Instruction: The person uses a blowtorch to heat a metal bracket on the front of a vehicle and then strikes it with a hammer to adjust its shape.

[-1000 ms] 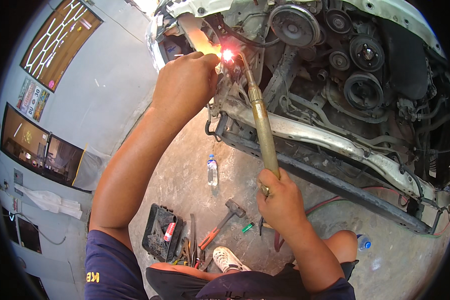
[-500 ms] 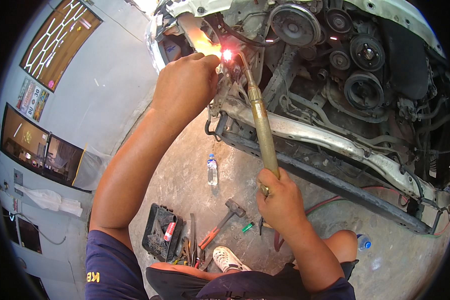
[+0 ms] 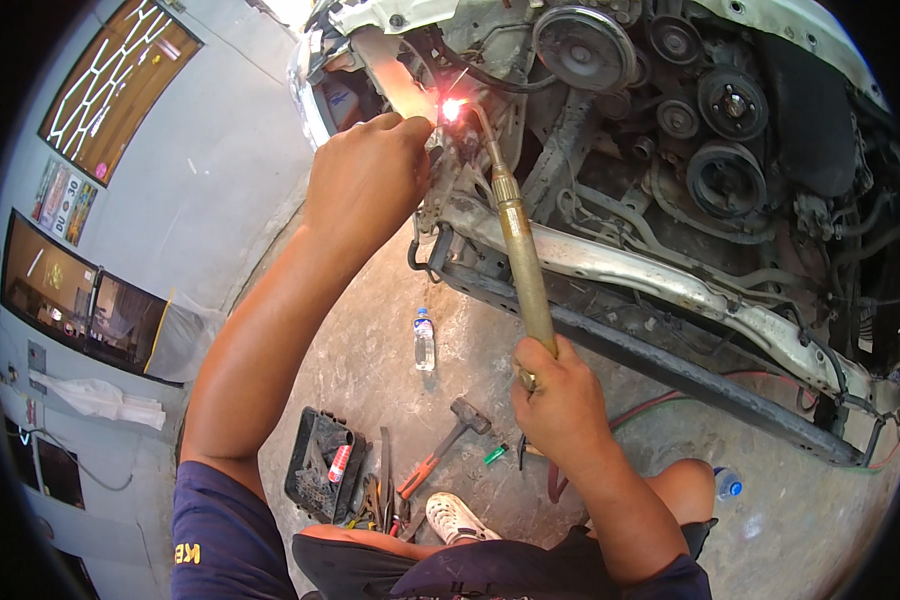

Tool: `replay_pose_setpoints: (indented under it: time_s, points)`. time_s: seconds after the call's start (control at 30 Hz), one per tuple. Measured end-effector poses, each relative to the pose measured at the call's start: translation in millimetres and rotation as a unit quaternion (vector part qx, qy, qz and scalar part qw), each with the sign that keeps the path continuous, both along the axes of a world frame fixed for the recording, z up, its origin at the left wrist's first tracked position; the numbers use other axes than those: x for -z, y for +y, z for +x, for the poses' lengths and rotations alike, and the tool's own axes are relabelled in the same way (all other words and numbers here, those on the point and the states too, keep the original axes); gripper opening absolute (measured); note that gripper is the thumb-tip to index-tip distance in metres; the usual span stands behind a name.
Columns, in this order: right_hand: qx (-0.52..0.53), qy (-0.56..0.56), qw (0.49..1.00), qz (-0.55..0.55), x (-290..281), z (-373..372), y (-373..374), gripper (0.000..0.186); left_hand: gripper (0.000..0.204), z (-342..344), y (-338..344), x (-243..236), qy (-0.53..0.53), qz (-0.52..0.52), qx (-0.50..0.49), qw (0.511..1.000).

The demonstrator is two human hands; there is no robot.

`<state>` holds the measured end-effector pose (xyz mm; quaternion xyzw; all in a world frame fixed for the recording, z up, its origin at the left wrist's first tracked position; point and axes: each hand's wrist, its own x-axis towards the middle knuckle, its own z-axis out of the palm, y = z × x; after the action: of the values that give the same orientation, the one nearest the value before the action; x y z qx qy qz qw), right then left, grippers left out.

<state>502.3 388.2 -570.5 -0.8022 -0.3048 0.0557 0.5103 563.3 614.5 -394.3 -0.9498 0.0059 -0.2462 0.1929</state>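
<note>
My right hand is wrapped round the lower end of a brass gas welding torch. The torch slants up and away, and its bent tip ends at a bright pink-white glow on the metal at the car's front corner. Just left of that glow is my left hand, raised with the fingers curled in. Its fingertips are hidden behind the hand, so what they pinch, if anything, cannot be made out. Beneath the torch runs the bare metal front crossmember of the car.
Engine pulleys fill the upper right. A dark bumper bar crosses below. On the concrete lie a water bottle, a hammer, a black tool tray, a green lighter and a red hose.
The orange flare beside the torch tip has faded. My left hand has shifted slightly left and down, and the torch tip has moved a little left.
</note>
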Motion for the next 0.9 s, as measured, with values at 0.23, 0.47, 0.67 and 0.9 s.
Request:
replay_pose_setpoints:
  time_s: [0.23,0.47,0.67,0.9]
  points:
    - [0.0,0.004,1.0,0.006,-1,0,1,0.022,0.013,-1,4,3,-0.023,-0.025,0.01,0.999]
    - [-0.009,0.006,1.0,-0.001,-2,0,-2,0.022,0.022,-3,1,2,-0.024,-0.013,0.018,0.999]
    - [-0.005,0.004,1.0,0.008,-1,0,-1,0.022,0.012,-9,-2,0,-0.019,-0.027,0.01,0.999]
    - [-0.003,0.002,1.0,0.007,-1,1,-1,0.022,0.015,-9,-4,-4,-0.011,-0.016,0.006,1.0]
